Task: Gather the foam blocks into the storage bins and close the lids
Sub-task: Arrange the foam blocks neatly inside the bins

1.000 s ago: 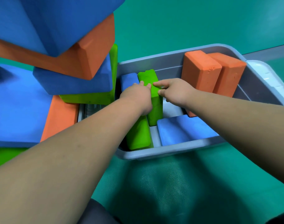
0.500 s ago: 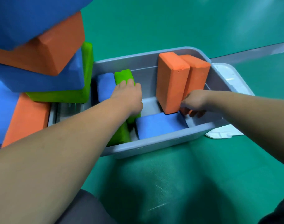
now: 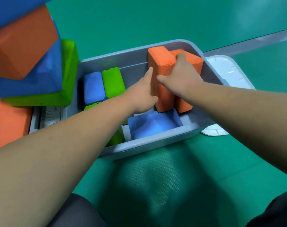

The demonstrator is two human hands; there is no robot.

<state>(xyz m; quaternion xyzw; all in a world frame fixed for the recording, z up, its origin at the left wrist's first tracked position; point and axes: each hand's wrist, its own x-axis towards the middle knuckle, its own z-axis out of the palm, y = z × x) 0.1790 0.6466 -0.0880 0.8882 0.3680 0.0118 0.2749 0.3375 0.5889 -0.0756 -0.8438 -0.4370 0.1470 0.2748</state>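
Your right hand (image 3: 180, 77) grips the top of the nearer upright orange foam block (image 3: 160, 63). The thumb lies across its near face and the fingers curl over the far edge, into the seam against the second orange foam block (image 3: 194, 63). How deep they reach there is hidden, so I cannot say. Your left hand (image 3: 142, 94) is flat, fingers straight, pressed against the block's left face.

Both orange blocks stand on end at the right end of the grey plastic storage bin (image 3: 155, 142), just behind a flat blue foam block (image 3: 154, 124).

Foam like this should be light, soft and grippy, so it will likely dent rather than slip. Squeeze the broad faces near the top, gently, and steady the side. The white plastic lid (image 3: 224, 69) lies just beside the bin, not yet on.
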